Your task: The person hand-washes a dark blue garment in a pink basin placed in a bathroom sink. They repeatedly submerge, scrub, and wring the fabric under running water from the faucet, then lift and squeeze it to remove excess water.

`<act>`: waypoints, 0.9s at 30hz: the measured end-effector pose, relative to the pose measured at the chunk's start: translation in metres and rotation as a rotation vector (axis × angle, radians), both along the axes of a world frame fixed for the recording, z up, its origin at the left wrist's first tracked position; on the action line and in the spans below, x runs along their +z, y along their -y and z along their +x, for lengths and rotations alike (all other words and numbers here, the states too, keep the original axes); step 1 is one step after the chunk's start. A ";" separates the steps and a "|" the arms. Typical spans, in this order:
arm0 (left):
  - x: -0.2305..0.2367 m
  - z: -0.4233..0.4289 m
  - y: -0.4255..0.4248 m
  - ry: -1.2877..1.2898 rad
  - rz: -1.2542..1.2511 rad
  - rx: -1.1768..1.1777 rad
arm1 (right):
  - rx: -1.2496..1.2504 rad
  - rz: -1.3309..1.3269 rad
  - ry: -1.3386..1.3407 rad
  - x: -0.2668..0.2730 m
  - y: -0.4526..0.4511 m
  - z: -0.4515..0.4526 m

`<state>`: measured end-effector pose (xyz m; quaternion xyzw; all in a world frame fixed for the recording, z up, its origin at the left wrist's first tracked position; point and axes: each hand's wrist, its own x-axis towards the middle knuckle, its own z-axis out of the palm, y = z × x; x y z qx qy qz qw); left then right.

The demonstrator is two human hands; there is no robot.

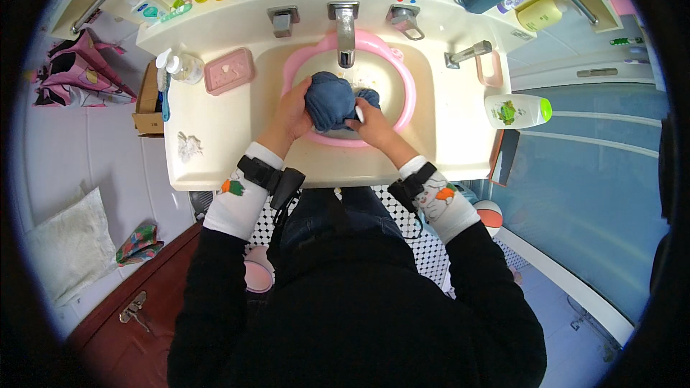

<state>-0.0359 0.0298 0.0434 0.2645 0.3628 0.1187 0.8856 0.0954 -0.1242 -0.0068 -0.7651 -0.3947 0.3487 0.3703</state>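
Note:
A bunched dark blue cloth [330, 101] is held over a pink plastic basin [408, 102], which sits in the sink. My left hand [294, 114] grips the cloth along its left side. On the other side, my right hand [372, 125] has a small white object [359, 113], perhaps soap, between thumb and fingers, against the cloth. A smaller fold of the same blue fabric shows just behind the right fingers. Above the basin's far side hangs the chrome faucet spout [346, 43]. The cloth hides part of the basin floor.
A pink soap dish [229, 71] and pump bottle [187, 68] stand on the left counter. On the right lie a shampoo bottle [517, 110] and another soap dish [489, 69]. Two faucet handles flank the spout, and several bottles line the back shelf. A crumpled white scrap [189, 146] lies front left.

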 end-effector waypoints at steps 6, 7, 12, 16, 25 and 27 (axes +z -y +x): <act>-0.018 -0.009 -0.025 -0.482 0.936 -0.257 | -0.039 -0.106 0.023 0.023 0.003 0.026; -0.016 -0.012 -0.026 -0.494 1.215 -0.327 | 0.001 -0.043 0.056 0.030 0.006 0.033; 0.000 -0.017 -0.007 -0.490 1.570 -0.748 | 0.080 0.006 -0.151 0.087 0.001 0.057; -0.003 -0.010 0.005 -0.358 1.899 -0.788 | 0.082 -0.050 -0.378 0.109 -0.005 0.059; -0.026 0.005 0.029 -0.063 -0.182 0.037 | -0.502 0.104 -0.369 0.037 -0.024 0.044; -0.027 0.006 0.034 0.052 -0.278 0.058 | -0.482 0.316 -0.208 0.039 -0.032 0.017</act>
